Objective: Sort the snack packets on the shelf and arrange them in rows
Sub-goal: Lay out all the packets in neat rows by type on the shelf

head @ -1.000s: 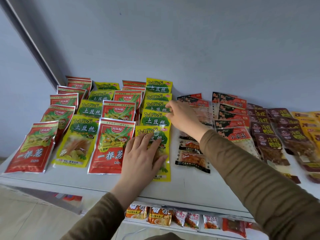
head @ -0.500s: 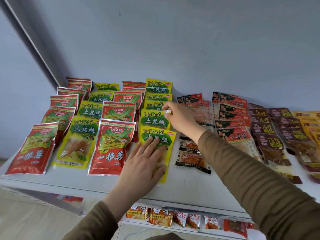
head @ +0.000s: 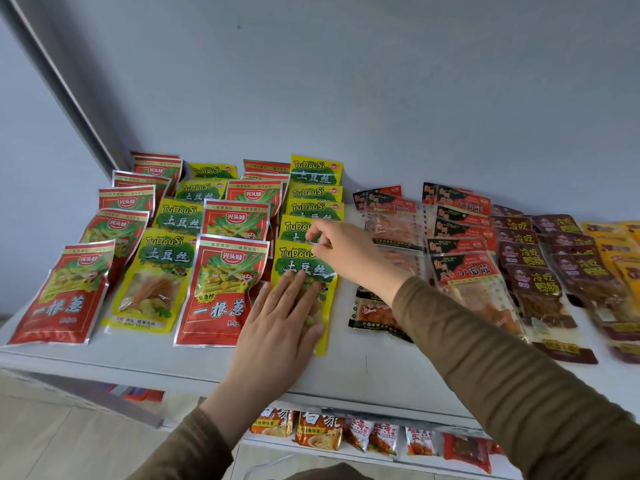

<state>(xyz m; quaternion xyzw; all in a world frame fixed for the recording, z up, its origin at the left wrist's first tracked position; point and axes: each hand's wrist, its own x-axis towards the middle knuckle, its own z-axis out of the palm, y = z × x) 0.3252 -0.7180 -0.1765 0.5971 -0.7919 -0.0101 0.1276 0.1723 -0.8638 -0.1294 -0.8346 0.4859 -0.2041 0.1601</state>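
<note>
Packets point(head: 221, 258) lie flat in overlapping rows on the white shelf point(head: 363, 368), running from the front edge back to the grey-blue wall point(head: 346, 81). From the left, a row of red packets point(head: 59, 292) comes first, then a yellow-green row point(head: 152, 278), a second red row headed by the front red packet point(head: 221, 289), and a second yellow-green row ending in the front yellow packet point(head: 304, 268). The left hand point(head: 280, 327) rests flat on the lower half of the front yellow packet, fingers straight and slightly spread, its little-finger side just beside the front red packet. The right hand point(head: 343, 251) reaches across from the right and pinches, between thumb and forefinger, the top right corner of a yellow packet; whether that corner belongs to the front packet or to the next yellow packet point(head: 294, 226) behind it cannot be told. Both arms wear brown sleeves point(head: 502, 368). Right of the hands lie black-and-red packets point(head: 464, 268) in rows, one small black packet point(head: 374, 313) partly under the right forearm. Further right sit rows of dark brown packets point(head: 533, 278), and at the right edge some orange-yellow packets point(head: 620, 237). Below the front edge, a lower shelf point(head: 391, 460) holds a line of small orange and red sachets point(head: 318, 431).
</note>
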